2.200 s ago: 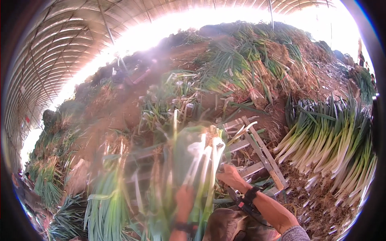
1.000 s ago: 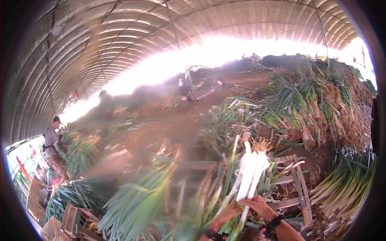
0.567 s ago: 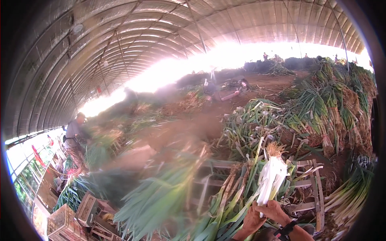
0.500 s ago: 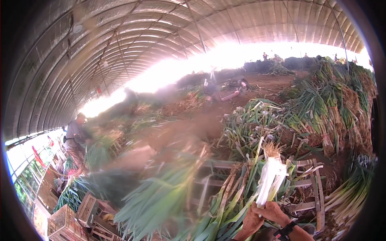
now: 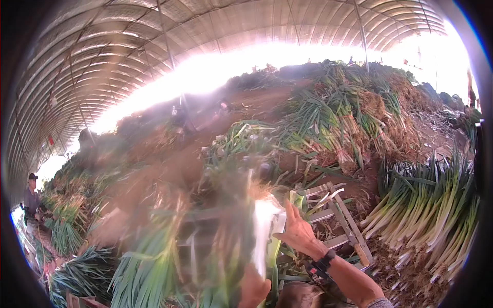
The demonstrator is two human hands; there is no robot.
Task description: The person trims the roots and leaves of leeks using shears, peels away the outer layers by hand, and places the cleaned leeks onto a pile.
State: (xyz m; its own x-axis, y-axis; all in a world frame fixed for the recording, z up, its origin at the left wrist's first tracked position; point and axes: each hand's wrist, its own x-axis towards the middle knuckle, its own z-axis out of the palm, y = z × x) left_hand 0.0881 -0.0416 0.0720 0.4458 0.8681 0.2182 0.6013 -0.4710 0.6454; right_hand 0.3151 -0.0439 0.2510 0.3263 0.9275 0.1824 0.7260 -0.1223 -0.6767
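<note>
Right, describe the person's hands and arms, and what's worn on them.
Both the right hand and the left hand are ungloved, the left blurred. The right wrist wears a black strap with a small dark device marked red. A grey sleeve shows on the right arm; the left forearm is out of view.

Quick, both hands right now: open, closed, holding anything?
Left hand: closed, holding the white leek stalks low down.
Right hand: open, fingers extended beside the stalks; contact cannot be told.
</note>
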